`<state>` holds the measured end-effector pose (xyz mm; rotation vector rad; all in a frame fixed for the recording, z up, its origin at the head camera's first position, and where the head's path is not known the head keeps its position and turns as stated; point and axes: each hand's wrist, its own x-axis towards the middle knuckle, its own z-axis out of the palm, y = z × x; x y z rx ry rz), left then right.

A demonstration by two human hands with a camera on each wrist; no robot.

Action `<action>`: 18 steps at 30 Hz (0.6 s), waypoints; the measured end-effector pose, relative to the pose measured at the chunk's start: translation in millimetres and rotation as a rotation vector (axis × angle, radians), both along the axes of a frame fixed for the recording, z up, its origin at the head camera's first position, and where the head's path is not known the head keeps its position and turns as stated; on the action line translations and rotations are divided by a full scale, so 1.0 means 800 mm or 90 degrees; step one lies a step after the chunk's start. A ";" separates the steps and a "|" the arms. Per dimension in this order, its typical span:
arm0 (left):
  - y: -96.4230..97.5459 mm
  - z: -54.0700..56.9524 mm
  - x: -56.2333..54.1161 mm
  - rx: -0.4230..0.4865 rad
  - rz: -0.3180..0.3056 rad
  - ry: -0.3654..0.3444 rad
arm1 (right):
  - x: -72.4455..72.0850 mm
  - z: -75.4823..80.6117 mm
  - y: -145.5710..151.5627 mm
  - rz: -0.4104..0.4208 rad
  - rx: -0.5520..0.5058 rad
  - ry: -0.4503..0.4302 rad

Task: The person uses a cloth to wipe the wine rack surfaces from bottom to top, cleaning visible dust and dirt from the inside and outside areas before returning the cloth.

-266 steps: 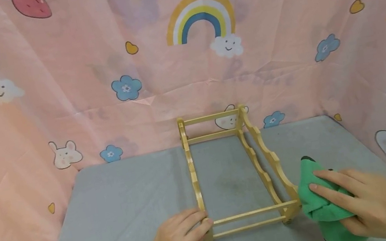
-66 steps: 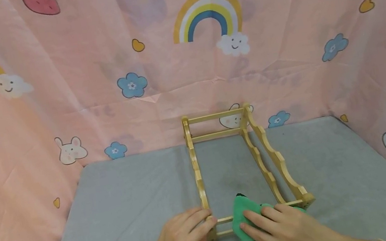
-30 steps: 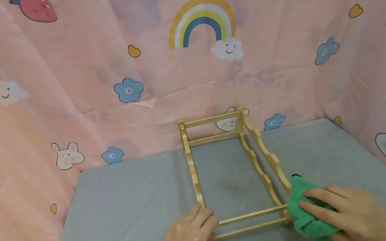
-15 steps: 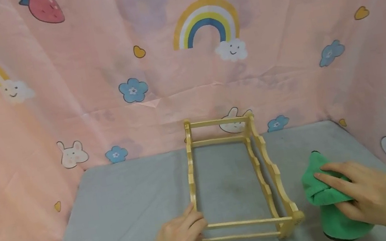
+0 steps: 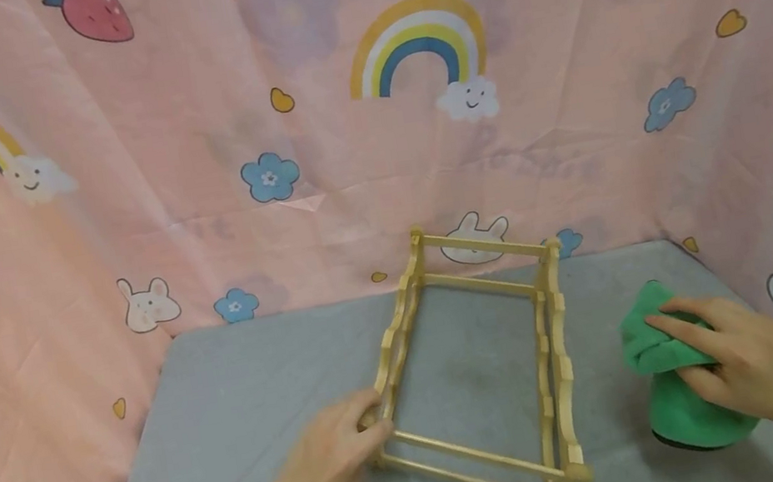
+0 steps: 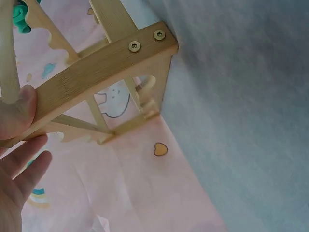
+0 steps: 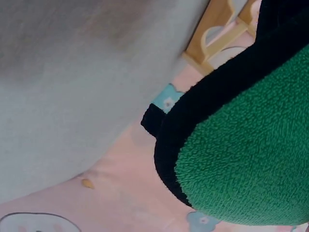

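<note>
A pale wooden rack (image 5: 562, 369) with scalloped side rails and thin crossbars stands askew on the grey tabletop in the head view. My left hand (image 5: 332, 452) grips its near left corner. In the left wrist view the thumb (image 6: 21, 113) lies on one side of a wooden end piece (image 6: 91, 77) with two bolts, fingers on the other. Off to the rack's right, my right hand (image 5: 746, 353) holds a bunched green cloth (image 5: 702, 410) above the table, apart from the rack. The cloth's dark edging (image 7: 186, 116) and terry surface fill much of the right wrist view.
A grey-covered table (image 5: 251, 389) lies under everything. Pink printed curtains (image 5: 188, 137) enclose it at the back and both sides, close behind the rack's far end.
The right hand has wiped along the rack's near end, then drawn the cloth away to the right. The left hand has turned the rack, its far end swinging right and near right corner coming closer.
</note>
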<state>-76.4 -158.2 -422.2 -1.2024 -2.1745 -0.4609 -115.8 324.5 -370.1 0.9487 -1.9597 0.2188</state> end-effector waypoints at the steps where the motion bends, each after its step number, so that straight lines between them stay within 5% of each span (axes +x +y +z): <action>1: -0.002 0.000 -0.002 -0.002 -0.001 0.001 | -0.002 -0.001 0.004 -0.006 0.001 -0.002; 18: -0.024 -0.007 -0.052 0.005 -0.003 0.050 | -0.017 -0.015 0.043 -0.086 0.005 -0.030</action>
